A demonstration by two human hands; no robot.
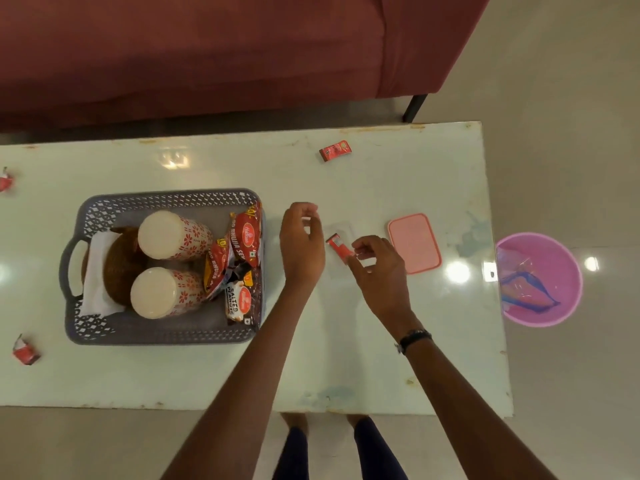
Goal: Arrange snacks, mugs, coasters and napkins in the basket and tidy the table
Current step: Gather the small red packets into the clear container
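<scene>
Holding: right hand (375, 259) pinches one end of a small red sachet (340, 247) over a clear plastic container (341, 233) on the tabletop (346, 341).
Left hand: the left hand (300, 244) hangs just left of the sachet, fingers loosely curled, gripping nothing that I can make out.
Basket: the grey basket (162, 332) sits on the tabletop left of both hands.
Mugs: two patterned mugs (173, 235) lie on their sides in the middle of it, pale bases facing up.
Coasters and napkin: brown coasters (121, 265) rest on a white napkin (95, 271) at its left end.
Snacks: red snack packets (239, 254) stand along its right wall.
Lid: a pink lid (414, 242) lies flat right of the hands.
Loose sachets: one red sachet near the far edge (335, 150), two at the left (26, 351).
Floor: a pink bin (540, 278) stands beyond the right end, a plastic wrapper inside.
Behind: a maroon sofa (207, 46).
</scene>
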